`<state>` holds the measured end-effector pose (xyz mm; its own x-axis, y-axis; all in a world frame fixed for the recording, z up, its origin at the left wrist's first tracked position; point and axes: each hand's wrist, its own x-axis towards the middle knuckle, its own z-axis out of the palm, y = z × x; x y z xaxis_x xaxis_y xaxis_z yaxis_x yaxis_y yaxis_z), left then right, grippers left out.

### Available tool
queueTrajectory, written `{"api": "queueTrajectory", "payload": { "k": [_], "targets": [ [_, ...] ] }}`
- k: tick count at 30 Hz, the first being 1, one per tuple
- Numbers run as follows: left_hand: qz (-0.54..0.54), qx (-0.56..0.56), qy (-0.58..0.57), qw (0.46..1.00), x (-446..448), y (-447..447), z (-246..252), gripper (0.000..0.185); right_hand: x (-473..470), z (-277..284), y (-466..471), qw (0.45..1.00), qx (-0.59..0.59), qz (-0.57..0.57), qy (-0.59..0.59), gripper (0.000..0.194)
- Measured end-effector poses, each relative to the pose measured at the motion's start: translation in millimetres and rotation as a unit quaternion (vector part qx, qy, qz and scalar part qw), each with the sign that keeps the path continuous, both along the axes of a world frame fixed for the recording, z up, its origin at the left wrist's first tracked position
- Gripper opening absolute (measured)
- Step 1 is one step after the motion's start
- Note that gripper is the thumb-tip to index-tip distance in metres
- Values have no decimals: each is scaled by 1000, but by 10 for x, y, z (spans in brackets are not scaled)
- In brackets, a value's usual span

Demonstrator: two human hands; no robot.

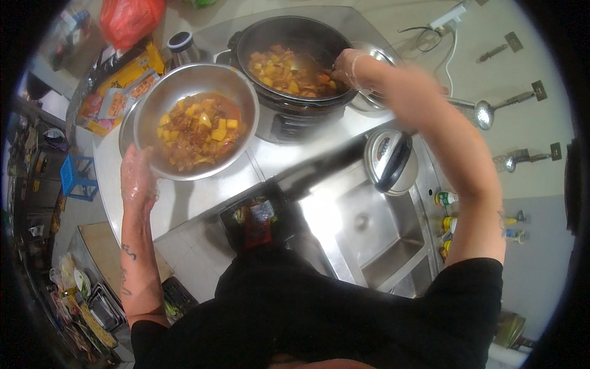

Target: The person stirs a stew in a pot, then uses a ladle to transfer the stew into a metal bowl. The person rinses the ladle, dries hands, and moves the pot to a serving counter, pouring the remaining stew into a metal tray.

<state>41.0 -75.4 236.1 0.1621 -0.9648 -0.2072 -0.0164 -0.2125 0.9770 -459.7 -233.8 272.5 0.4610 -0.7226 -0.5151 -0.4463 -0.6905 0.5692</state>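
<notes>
My left hand (138,175), in a clear plastic glove, grips the near left rim of a stainless steel bowl (249,115). The bowl is tilted towards me and holds a brown stew with yellow chunks (198,131). My right hand (352,69), also gloved, is at the right side of a black pressure cooker pot (318,34). Its fingers curl over the inside of the pot, seemingly around a metal utensil (298,63) that is mostly hidden in the stew. Similar chunky stew (286,76) lies in the pot.
A lid with a black handle (392,161) rests at the edge of the steel sink (364,221). Left of the pot stand a steel cup (182,48) and food packets (126,92). Ladles (484,115) hang on the right wall. A blue stool (78,175) stands at left.
</notes>
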Motion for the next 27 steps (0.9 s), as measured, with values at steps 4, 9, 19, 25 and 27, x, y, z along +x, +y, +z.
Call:
{"api": "queueTrajectory", "payload": {
  "k": [4,9,19,25,27],
  "targets": [
    [3,-6,0,1000,16,7,-2,41,73,31,147,968,16,20,-249,12],
    [-3,-16,-37,999,63,-19,-18,36,415,188,333,602,248,-560,-512,34],
    [3,-6,-1,1000,55,-8,-18,30,163,597,641,503,255,-608,-559,31],
    [5,-4,-35,999,51,-28,7,27,73,819,903,427,290,-588,-623,22],
    [1,-7,-21,1000,57,-27,2,28,29,826,957,397,327,-569,-642,22]
  ]
}}
